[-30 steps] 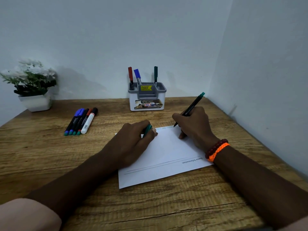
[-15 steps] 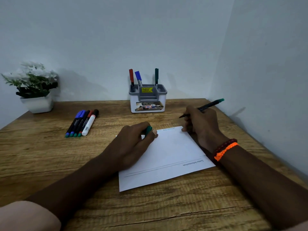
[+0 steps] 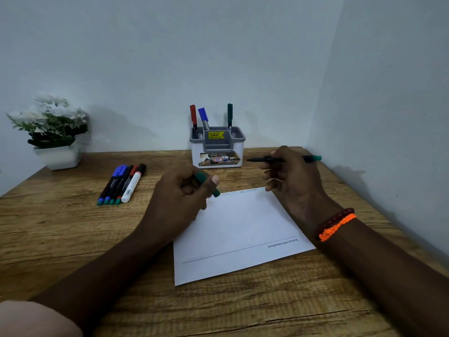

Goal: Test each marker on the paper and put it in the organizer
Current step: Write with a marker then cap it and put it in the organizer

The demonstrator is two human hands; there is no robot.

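Right grip (image 3: 291,177) around uncapped marker (image 3: 283,159) above paper's (image 3: 243,229) far edge, left grip (image 3: 184,193) around cap (image 3: 206,184).

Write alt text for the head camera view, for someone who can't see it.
Over a wooden desk, the right hand holds an uncapped green marker level above a sheet of paper with zigzag test marks, while the left hand grips its green cap. An organizer with three markers stands behind; five markers and a potted plant sit left.

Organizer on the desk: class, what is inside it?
The organizer holds three upright markers: red, blue and green. Their lower ends are hidden inside its compartments.
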